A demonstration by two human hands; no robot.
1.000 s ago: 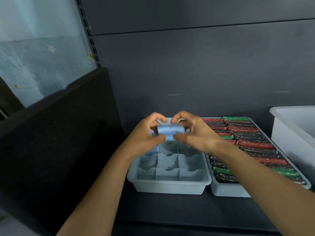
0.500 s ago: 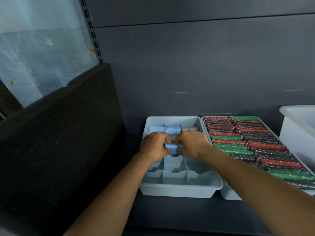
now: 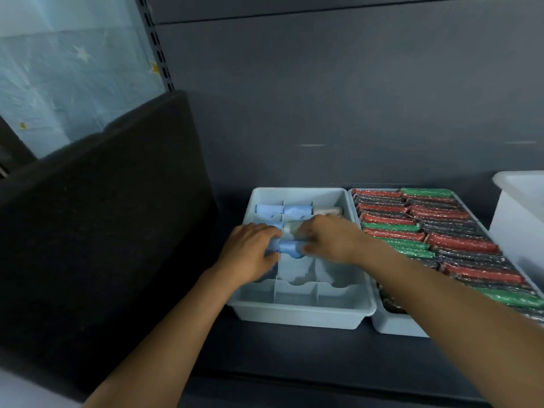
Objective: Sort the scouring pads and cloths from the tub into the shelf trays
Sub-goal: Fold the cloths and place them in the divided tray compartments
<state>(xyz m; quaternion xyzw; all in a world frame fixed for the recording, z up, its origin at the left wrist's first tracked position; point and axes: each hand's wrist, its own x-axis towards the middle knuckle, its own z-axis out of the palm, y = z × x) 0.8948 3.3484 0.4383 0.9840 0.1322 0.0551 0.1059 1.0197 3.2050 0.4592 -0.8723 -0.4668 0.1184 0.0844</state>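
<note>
A pale blue divided tray [image 3: 300, 315] stands on the dark shelf. Both hands press a rolled blue cloth [image 3: 290, 248] into a middle compartment: my left hand [image 3: 250, 251] grips its left end, my right hand [image 3: 326, 240] its right end. Rolled blue cloths [image 3: 297, 209] and a white one [image 3: 328, 211] lie in the back row; a pale roll [image 3: 291, 226] lies just behind my fingers. To the right, a second tray [image 3: 394, 326] is packed with red, green and dark scouring pads [image 3: 459, 241].
A white tub [image 3: 518, 219] stands at the far right, cut off by the frame edge. A large dark padded panel [image 3: 97, 231] leans at the left of the shelf. The grey shelf back wall rises behind the trays.
Both hands have come down from above the tray with the rolled blue cloth and now push it into a middle compartment. The view has shifted slightly closer.
</note>
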